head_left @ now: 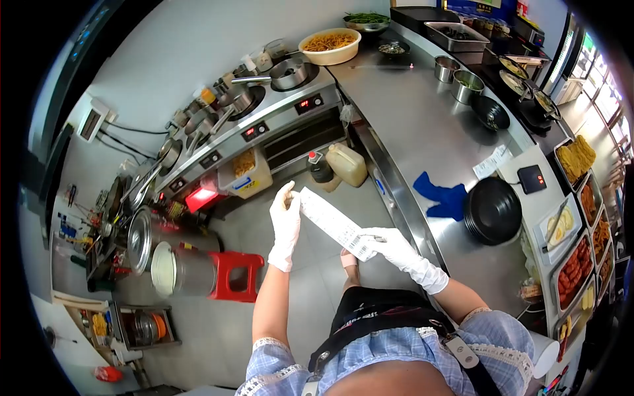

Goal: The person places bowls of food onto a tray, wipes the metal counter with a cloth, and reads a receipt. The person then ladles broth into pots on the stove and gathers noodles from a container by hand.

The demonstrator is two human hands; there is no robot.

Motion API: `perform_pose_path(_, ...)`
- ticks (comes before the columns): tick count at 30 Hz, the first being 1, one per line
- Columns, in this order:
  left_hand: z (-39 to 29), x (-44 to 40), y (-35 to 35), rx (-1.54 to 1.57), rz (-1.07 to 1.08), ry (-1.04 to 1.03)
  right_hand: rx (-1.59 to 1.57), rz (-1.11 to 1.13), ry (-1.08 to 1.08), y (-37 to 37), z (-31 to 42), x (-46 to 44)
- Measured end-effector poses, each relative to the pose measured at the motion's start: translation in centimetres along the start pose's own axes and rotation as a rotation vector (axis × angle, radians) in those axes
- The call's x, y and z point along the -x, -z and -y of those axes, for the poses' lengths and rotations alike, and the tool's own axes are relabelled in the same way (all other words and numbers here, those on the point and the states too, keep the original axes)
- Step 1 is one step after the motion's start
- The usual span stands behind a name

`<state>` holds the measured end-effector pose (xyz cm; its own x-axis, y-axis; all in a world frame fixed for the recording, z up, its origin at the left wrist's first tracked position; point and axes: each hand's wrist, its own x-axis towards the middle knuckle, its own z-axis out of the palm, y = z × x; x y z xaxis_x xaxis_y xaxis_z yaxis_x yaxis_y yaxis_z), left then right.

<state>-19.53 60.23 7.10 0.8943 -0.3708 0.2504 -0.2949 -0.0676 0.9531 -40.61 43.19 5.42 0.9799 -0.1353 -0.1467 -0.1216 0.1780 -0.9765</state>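
- Currently, a printed paper slip (335,223) slants between the white-gloved left hand (285,218) and right hand (391,249).
- The right pinches its lower end; whether the left grips the upper end, I cannot tell.
- Apparently picked up, not yet set down; stacked black bowls (494,211), right of the grip, sit untouched.

Stove's (281,117) got a whole row of pans (288,76) on it, plus a cream tub (333,59) of yellow strips (329,42) by the far end, near a bowl (367,28) of greens (365,18). Blue cloth's (449,201) lying crumpled on the bench (409,125), right beside a stack of black bowls (493,212). Couple of steel pots (465,98) sit further up, next to a lone black bowl (490,114). Down on the floor (317,274) there's a jug (347,166), a red-capped bottle (321,173) and a red stool (226,270).
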Motion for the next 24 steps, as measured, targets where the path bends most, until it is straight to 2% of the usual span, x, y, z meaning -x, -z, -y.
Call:
perform_pose_path(3,4.1,-9.1,-1.4,-0.066,0.080,-0.096,-0.023,-0.155,0.046,1.5,-0.7,-6.9)
perform_pose_path(4,4.3,-11.6,-2.3,0.053,0.121,-0.074,-0.088,-0.189,0.033,1.7,-0.2,-8.8)
perform_pose_path(5,5.7,-14.9,-2.9,-0.017,0.113,-0.138,-0.148,-0.219,0.034,2.1,0.6,-11.3)
perform_pose_path(9,6.7,-25.5,-7.0,0.111,0.263,-0.065,-0.085,-0.379,0.048,4.8,2.9,-19.1)
perform_pose_path(11,8.5,-30.1,-9.7,0.082,0.306,-0.098,-0.111,-0.442,0.059,6.5,2.8,-22.3)
perform_pose_path(13,10.1,-33.8,-12.8,0.115,0.334,-0.094,0.024,-0.509,-0.044,9.0,2.5,-25.4)
perform_pose_path(14,11.1,-35.7,-14.4,-0.060,0.308,-0.210,0.131,-0.563,0.085,10.2,1.5,-27.1)
perform_pose_path(15,11.6,-37.6,-15.9,-0.240,0.277,-0.327,0.132,-0.578,0.086,11.5,1.0,-28.9)
perform_pose_path(16,12.2,-39.3,-17.4,-0.240,0.297,-0.333,0.164,-0.622,0.094,12.8,0.4,-30.6)
perform_pose_path(17,13.0,-40.9,-19.1,-0.242,0.317,-0.338,0.196,-0.664,0.099,14.4,-0.3,-32.3)
perform_pose_path(19,15.1,-44.3,-22.7,-0.146,0.344,-0.177,0.213,-0.692,0.055,17.2,-0.5,-35.3)
perform_pose_path(21,16.7,-47.4,-25.8,-0.205,0.344,-0.112,0.283,-0.718,0.024,20.3,-1.2,-39.1)
perform_pose_path(24,19.1,-52.3,-30.3,-0.406,0.342,-0.141,0.404,-0.755,-0.084,24.3,-1.1,-43.8)
